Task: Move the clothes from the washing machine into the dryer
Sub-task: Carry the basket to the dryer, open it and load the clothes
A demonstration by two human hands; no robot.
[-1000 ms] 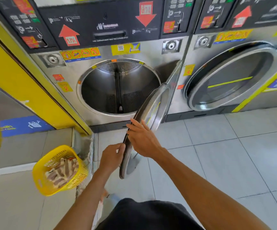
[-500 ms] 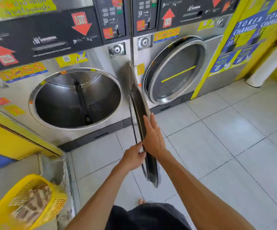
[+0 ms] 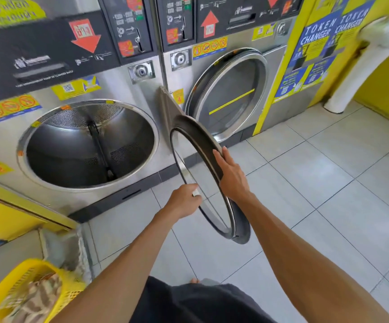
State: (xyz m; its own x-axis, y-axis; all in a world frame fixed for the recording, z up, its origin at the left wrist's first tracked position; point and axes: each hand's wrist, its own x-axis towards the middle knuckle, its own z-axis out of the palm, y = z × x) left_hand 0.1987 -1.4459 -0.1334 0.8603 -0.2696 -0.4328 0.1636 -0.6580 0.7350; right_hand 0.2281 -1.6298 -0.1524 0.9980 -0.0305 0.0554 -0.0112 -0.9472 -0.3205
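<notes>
The open machine (image 3: 88, 145) stands with its steel drum exposed. To its right, a second machine (image 3: 226, 96) has its door closed. The round door (image 3: 195, 136) of the open machine swings outward from its right edge. The yellow basket (image 3: 9, 297), below and left of the open machine, holds the clothes (image 3: 37, 297). The right hand (image 3: 232, 176) lies flat, fingers extended, against the door's outer rim. The left hand (image 3: 184, 201) grips the door's inner edge, fingers curled.
</notes>
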